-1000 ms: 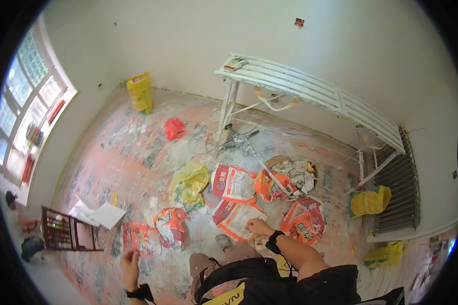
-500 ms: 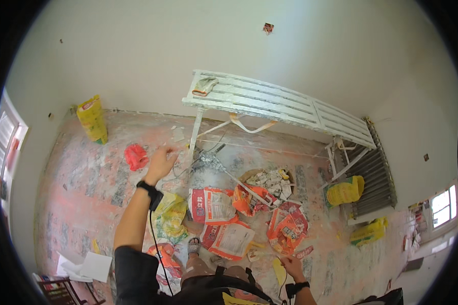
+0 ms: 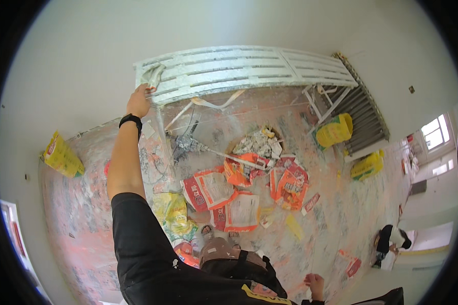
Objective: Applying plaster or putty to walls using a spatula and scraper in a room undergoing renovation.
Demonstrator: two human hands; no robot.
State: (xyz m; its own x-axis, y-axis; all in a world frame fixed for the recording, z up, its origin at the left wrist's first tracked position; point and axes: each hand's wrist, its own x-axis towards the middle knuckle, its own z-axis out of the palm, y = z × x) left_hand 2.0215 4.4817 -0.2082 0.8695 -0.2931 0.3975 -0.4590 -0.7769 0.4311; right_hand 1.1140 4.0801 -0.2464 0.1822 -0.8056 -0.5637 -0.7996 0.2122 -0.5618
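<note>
R hand (image 3: 314,285) seen at 5 o'clock, fingers loosely curled, closure can't be told. Red/white sack (image 3: 239,211) spread flat nr 6. L hand (image 3: 138,101) extended to 10; grip vs. touch can't be told. Glove (image 3: 153,74), at its fingertips, seen on slatted bench (image 3: 224,63), nr 11.

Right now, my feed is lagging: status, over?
Left hand at the pale glove, grip unclear; nothing visibly blocking. Glove lies on slatted bench. Right hand low, apart.

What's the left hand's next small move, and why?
Probably curl the left hand around the near end of the pale glove: the hand is right at that end, no firm hold shows, and the glove lies on the slatted white platform.
</note>
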